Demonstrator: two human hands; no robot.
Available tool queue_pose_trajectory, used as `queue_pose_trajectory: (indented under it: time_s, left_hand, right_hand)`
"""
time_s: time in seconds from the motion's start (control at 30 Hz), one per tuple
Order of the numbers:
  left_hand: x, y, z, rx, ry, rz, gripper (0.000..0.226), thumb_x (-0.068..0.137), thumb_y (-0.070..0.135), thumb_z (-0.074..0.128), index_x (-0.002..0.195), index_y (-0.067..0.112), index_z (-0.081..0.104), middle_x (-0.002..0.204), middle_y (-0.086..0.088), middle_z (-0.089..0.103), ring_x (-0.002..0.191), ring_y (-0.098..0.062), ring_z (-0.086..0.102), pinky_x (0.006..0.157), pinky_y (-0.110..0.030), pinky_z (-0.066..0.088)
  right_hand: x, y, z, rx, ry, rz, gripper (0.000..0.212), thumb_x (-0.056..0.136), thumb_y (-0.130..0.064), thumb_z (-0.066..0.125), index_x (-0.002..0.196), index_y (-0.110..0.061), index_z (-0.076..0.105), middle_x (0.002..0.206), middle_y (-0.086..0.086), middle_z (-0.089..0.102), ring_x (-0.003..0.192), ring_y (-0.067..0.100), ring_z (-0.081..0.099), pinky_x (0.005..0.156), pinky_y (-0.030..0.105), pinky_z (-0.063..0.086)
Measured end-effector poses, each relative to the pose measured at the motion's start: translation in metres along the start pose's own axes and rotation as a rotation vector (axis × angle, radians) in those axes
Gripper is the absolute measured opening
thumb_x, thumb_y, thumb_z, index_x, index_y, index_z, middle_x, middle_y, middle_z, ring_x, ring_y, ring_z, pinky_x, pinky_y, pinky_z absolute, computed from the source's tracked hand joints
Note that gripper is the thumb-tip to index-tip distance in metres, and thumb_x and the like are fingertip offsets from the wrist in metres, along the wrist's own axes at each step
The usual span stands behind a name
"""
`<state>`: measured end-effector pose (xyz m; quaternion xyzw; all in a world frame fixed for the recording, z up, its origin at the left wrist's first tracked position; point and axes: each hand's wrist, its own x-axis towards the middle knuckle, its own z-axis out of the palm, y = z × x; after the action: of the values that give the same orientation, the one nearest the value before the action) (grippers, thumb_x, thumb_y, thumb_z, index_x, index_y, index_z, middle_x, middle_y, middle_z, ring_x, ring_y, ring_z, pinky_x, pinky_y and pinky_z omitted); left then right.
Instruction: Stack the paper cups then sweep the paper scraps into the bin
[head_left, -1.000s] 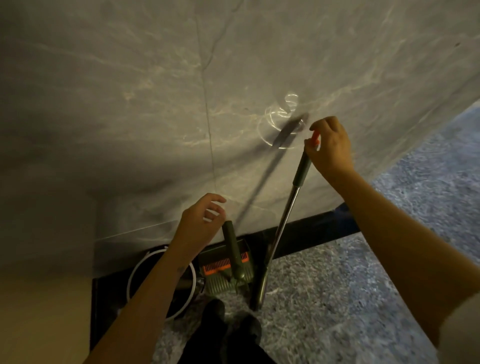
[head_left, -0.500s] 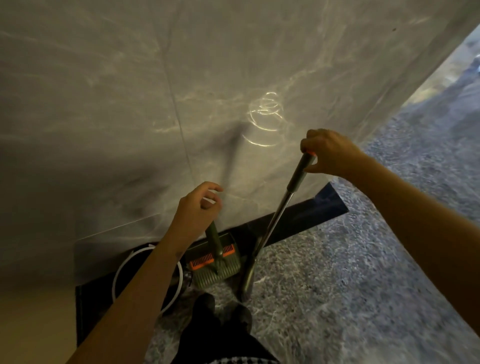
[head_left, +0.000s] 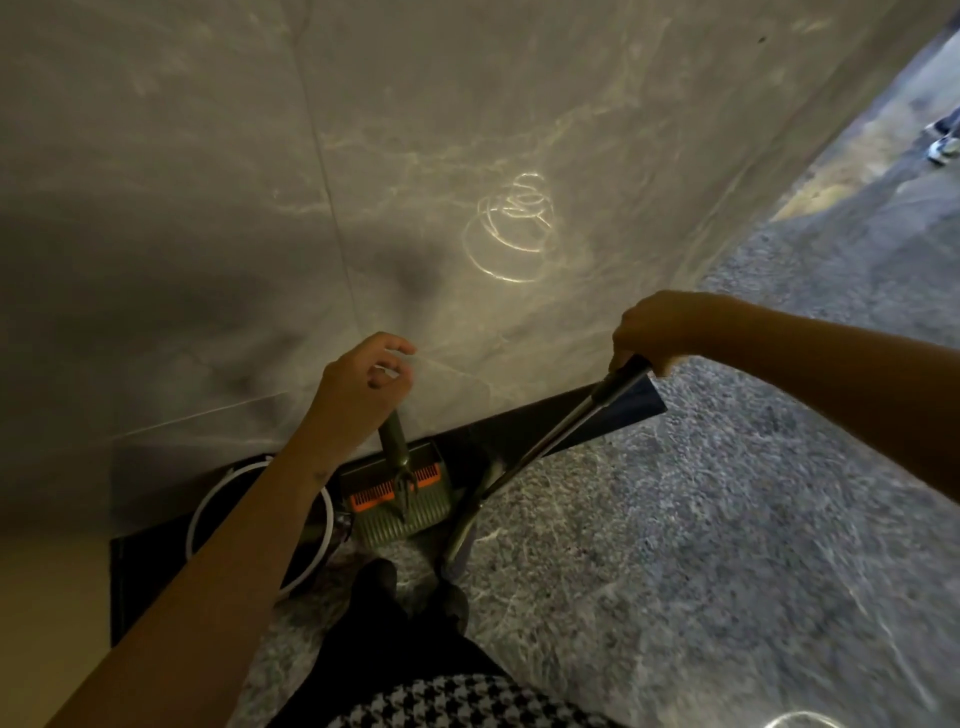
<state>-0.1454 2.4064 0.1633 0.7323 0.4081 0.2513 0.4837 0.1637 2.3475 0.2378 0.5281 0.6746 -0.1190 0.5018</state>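
Observation:
My right hand (head_left: 641, 332) grips the top of a broom handle (head_left: 550, 441), which slants down left to its head (head_left: 460, 540) on the floor. My left hand (head_left: 363, 384) hovers with loosely curled fingers over the upright handle of a green dustpan (head_left: 400, 501) with an orange comb; the handle's top is hidden behind the hand. A black bin with a white rim (head_left: 190, 530) stands left of the dustpan, partly behind my left forearm. No paper cups or scraps are in view.
A grey marble wall (head_left: 467, 156) with a black skirting (head_left: 597, 421) rises straight ahead. My shoes (head_left: 379, 577) stand on the speckled grey floor (head_left: 727, 545), which stretches off to the right. Another person's shoe (head_left: 943, 148) shows far at the top right.
My right hand has swung the broom's top down and to the right, so the shaft leans more. My left hand has closed in over the dustpan handle.

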Motion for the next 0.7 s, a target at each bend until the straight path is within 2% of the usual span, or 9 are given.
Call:
queue_pose_trajectory:
  time_s: [0.1, 0.2, 0.23, 0.33, 0.43, 0.53, 0.6, 0.63, 0.7]
  left_hand:
    - [-0.005, -0.006, 0.001, 0.02, 0.015, 0.001, 0.015, 0.089, 0.006, 0.059, 0.09, 0.021, 0.06, 0.094, -0.006, 0.066, 0.079, -0.031, 0.062, 0.062, -0.007, 0.043]
    - [-0.009, -0.01, 0.001, 0.048, 0.031, 0.002, 0.024, 0.088, 0.006, 0.061, 0.086, 0.029, 0.058, 0.086, 0.017, 0.063, 0.073, -0.01, 0.063, 0.064, -0.003, 0.042]
    - [-0.01, -0.012, 0.0, 0.054, 0.034, 0.001, 0.024, 0.088, 0.006, 0.061, 0.087, 0.03, 0.058, 0.083, 0.019, 0.062, 0.072, -0.008, 0.063, 0.064, -0.003, 0.042]
    - [-0.01, -0.017, -0.006, 0.066, 0.027, -0.001, 0.026, 0.087, 0.006, 0.061, 0.09, 0.031, 0.059, 0.08, 0.012, 0.063, 0.071, -0.006, 0.063, 0.062, -0.004, 0.042]
    - [-0.005, -0.02, -0.012, 0.097, -0.037, -0.005, 0.038, 0.084, 0.002, 0.059, 0.088, 0.04, 0.056, 0.085, 0.008, 0.063, 0.074, 0.002, 0.059, 0.062, -0.003, 0.042]
    - [0.002, -0.022, -0.015, 0.194, -0.199, -0.003, 0.046, 0.082, -0.001, 0.06, 0.091, 0.044, 0.053, 0.095, 0.01, 0.06, 0.085, 0.001, 0.056, 0.066, -0.001, 0.038]
    - [0.006, -0.025, -0.012, 0.211, -0.242, -0.012, 0.042, 0.082, 0.001, 0.063, 0.099, 0.039, 0.054, 0.106, 0.006, 0.059, 0.096, -0.005, 0.055, 0.072, -0.001, 0.037]
    - [0.006, -0.028, -0.008, 0.229, -0.21, -0.021, 0.039, 0.083, 0.003, 0.065, 0.106, 0.033, 0.056, 0.114, 0.002, 0.056, 0.105, -0.011, 0.053, 0.08, -0.004, 0.037]
    - [0.001, -0.034, 0.004, 0.328, -0.087, -0.046, 0.047, 0.082, 0.011, 0.069, 0.125, 0.019, 0.051, 0.13, -0.007, 0.048, 0.123, -0.024, 0.042, 0.097, -0.023, 0.035]
  right_hand:
    - [0.003, -0.009, 0.005, 0.003, -0.092, -0.071, 0.065, 0.082, -0.009, 0.066, 0.138, -0.032, 0.043, 0.123, 0.004, 0.054, 0.102, 0.017, 0.052, 0.077, 0.025, 0.04]
    - [0.005, -0.014, 0.014, 0.033, -0.133, -0.076, 0.066, 0.081, -0.009, 0.066, 0.139, -0.03, 0.043, 0.124, 0.007, 0.055, 0.109, 0.023, 0.056, 0.086, 0.028, 0.046]
    - [0.005, -0.013, 0.016, 0.059, -0.127, -0.064, 0.065, 0.082, -0.01, 0.066, 0.139, -0.029, 0.043, 0.125, 0.007, 0.055, 0.11, 0.023, 0.055, 0.087, 0.028, 0.045]
    - [0.005, -0.013, 0.022, 0.136, -0.119, -0.032, 0.06, 0.085, -0.013, 0.064, 0.139, -0.03, 0.043, 0.128, 0.007, 0.053, 0.111, 0.022, 0.054, 0.081, 0.023, 0.041]
    - [0.002, -0.016, 0.022, 0.126, -0.127, -0.019, 0.061, 0.084, -0.012, 0.066, 0.138, -0.032, 0.044, 0.13, 0.005, 0.05, 0.112, 0.021, 0.052, 0.078, 0.022, 0.036]
    - [-0.001, -0.022, 0.02, 0.14, -0.139, -0.02, 0.061, 0.084, -0.012, 0.066, 0.138, -0.029, 0.045, 0.131, 0.005, 0.052, 0.116, 0.021, 0.051, 0.085, 0.024, 0.041]
    - [-0.003, -0.028, 0.021, 0.15, -0.155, -0.011, 0.061, 0.084, -0.012, 0.066, 0.139, -0.027, 0.044, 0.133, 0.006, 0.051, 0.12, 0.022, 0.05, 0.094, 0.029, 0.043]
    - [-0.004, -0.031, 0.022, 0.156, -0.164, -0.009, 0.06, 0.084, -0.012, 0.065, 0.139, -0.026, 0.044, 0.134, 0.007, 0.051, 0.12, 0.023, 0.05, 0.096, 0.03, 0.043]
    - [-0.006, -0.037, 0.024, 0.192, -0.206, 0.0, 0.061, 0.085, -0.01, 0.064, 0.14, -0.025, 0.042, 0.136, 0.008, 0.049, 0.121, 0.025, 0.05, 0.097, 0.032, 0.044]
